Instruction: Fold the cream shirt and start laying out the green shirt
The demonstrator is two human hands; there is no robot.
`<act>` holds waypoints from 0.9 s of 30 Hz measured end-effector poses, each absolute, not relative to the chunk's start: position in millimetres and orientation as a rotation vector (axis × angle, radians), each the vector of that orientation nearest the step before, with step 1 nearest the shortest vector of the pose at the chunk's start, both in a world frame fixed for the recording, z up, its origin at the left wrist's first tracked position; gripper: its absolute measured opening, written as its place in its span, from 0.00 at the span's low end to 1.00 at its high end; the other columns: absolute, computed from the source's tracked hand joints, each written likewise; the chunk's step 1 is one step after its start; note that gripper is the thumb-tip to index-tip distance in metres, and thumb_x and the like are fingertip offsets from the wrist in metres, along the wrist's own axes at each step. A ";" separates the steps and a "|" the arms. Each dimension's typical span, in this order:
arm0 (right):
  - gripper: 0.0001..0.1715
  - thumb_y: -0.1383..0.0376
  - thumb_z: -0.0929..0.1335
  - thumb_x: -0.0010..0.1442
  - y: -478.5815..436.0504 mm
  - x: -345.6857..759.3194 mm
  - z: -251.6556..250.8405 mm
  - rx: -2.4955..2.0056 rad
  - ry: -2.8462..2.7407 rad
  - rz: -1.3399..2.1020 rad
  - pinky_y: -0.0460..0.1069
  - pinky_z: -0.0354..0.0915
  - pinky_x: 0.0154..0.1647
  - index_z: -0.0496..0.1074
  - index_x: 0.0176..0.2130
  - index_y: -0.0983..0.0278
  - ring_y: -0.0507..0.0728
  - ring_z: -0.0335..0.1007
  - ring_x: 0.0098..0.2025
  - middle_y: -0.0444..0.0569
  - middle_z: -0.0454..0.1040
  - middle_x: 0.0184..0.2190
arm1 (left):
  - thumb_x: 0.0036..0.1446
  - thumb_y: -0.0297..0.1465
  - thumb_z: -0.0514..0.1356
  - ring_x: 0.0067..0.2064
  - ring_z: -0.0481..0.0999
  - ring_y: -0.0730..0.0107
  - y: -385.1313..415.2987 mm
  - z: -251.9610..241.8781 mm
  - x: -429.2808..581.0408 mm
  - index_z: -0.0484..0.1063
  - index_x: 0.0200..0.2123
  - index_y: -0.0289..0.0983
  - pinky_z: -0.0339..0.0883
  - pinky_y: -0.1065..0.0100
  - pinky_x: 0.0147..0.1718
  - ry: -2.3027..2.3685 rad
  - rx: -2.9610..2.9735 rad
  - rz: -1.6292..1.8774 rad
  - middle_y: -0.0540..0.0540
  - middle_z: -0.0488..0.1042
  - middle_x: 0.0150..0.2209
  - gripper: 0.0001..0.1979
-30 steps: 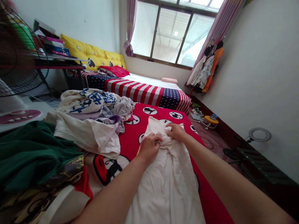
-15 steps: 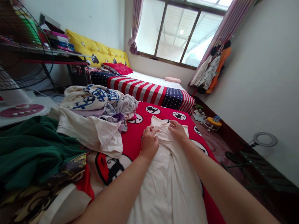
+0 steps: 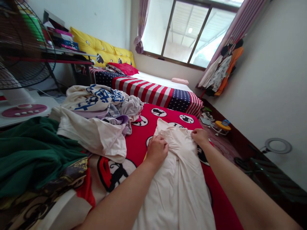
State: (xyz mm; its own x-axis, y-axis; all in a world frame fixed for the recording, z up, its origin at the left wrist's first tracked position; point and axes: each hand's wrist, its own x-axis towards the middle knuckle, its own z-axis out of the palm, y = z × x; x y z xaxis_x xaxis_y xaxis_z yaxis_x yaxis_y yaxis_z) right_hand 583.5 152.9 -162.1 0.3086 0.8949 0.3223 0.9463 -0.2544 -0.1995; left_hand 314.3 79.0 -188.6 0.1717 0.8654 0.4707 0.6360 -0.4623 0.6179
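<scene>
Left hand (image 3: 157,151) rests fingers open on white shirt (image 3: 174,188); right hand (image 3: 200,137) pinches its edge; clothes pile (image 3: 96,108) lies unfolded alongside.

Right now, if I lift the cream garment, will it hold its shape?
Probably not: the cream garment looks thin and floppy, gathering into soft folds under the left hand. It likely weighs little and will drape from wherever it's held.

Left hand (image 3: 157,151) flat, right hand (image 3: 200,137) curled
</scene>
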 end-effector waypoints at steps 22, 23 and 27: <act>0.19 0.68 0.64 0.56 159.1 543.3 -134.1 -2.257 -1.662 -0.282 0.52 0.65 0.41 0.75 0.47 0.67 0.63 0.73 0.44 0.60 0.75 0.45 | 0.54 0.28 0.59 0.44 0.69 0.60 79.3 -193.1 316.9 0.79 0.29 0.39 0.64 0.61 0.47 1.479 2.161 1.187 0.44 0.75 0.39 0.08; 0.17 0.67 0.65 0.57 162.8 529.0 -134.3 -2.175 -1.762 -0.234 0.50 0.65 0.41 0.76 0.45 0.63 0.60 0.73 0.43 0.55 0.77 0.43 | 0.54 0.28 0.59 0.44 0.69 0.60 79.2 -193.0 316.9 0.79 0.29 0.39 0.64 0.60 0.47 1.480 2.163 1.186 0.44 0.75 0.39 0.08; 0.13 0.64 0.70 0.52 174.2 475.7 -138.4 -1.918 -2.084 -0.043 0.44 0.63 0.35 0.79 0.39 0.55 0.53 0.72 0.35 0.43 0.78 0.33 | 0.54 0.28 0.59 0.46 0.69 0.59 78.2 -191.5 315.7 0.80 0.30 0.40 0.64 0.60 0.48 1.475 2.170 1.172 0.45 0.75 0.40 0.08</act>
State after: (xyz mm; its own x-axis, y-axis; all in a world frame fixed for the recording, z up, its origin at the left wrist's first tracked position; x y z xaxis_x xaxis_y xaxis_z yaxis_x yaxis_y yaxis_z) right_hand 475.7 174.2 -138.4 -0.0575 0.9682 0.2436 0.9775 0.1043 -0.1835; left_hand 315.7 78.2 -191.5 0.1557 0.8692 0.4693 0.6531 -0.4470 0.6112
